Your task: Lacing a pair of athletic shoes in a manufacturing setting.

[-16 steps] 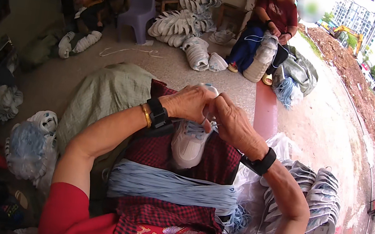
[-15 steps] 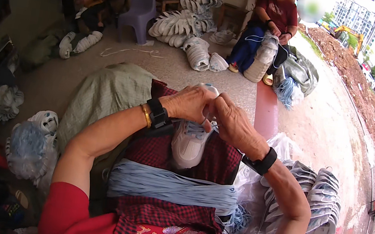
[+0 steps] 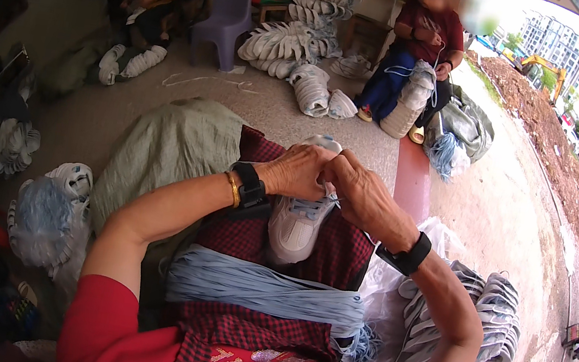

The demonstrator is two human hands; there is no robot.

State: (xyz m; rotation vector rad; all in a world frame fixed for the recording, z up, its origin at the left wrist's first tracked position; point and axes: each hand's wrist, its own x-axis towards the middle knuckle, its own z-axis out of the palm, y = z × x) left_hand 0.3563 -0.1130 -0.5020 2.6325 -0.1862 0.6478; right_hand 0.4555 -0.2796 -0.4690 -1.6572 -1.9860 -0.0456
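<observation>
A pale sneaker (image 3: 292, 233) rests on my lap over the checked apron, its toe toward me. Light blue lacing shows on its upper. Above the lacing my left hand (image 3: 300, 172) and my right hand (image 3: 362, 199) meet, fingers pinched together. A bit of light blue shoelace (image 3: 333, 198) shows just below the fingertips. The hands cover most of the shoe's opening; part of its heel end (image 3: 323, 142) shows beyond them. Across my lap, nearer to me, lies a thick bundle of light blue laces (image 3: 265, 288).
Stacked shoe uppers (image 3: 496, 327) stand at my right beside clear plastic (image 3: 380, 301). A bagged bundle of laces and uppers (image 3: 45, 218) sits at left. Ahead are a purple chair (image 3: 223, 23), more stacked uppers (image 3: 280, 47) and a seated co-worker (image 3: 430, 36) lacing shoes. Others sit far left.
The view has shifted slightly. My hands stay together over the sneaker with small finger movements. The co-worker's hands have moved apart, one raised with a lace.
</observation>
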